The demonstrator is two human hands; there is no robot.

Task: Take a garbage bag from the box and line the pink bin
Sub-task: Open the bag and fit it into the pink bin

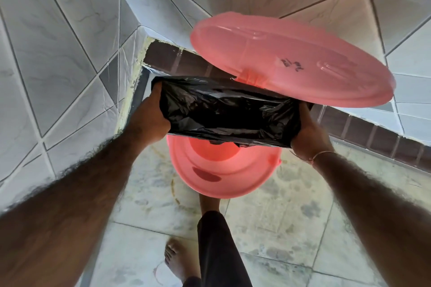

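Observation:
A black garbage bag (224,112) is stretched wide open between my two hands, just above the pink bin (210,184). My left hand (149,116) grips the bag's left edge. The right edge is gripped by my right hand (307,130). The bin's pink lid (291,58) stands raised behind the bag, tilted up on its hinge. Only the near rim and part of the bin's inside show under the bag. One foot rests at the bin's front base, where a pedal may be, hidden. No box is in view.
White tiled walls (70,53) close in on the left and behind, forming a corner. A dark brown tile strip (363,130) runs along the wall base. The floor (291,216) is pale mottled tile. My other bare foot (177,261) stands near the bottom.

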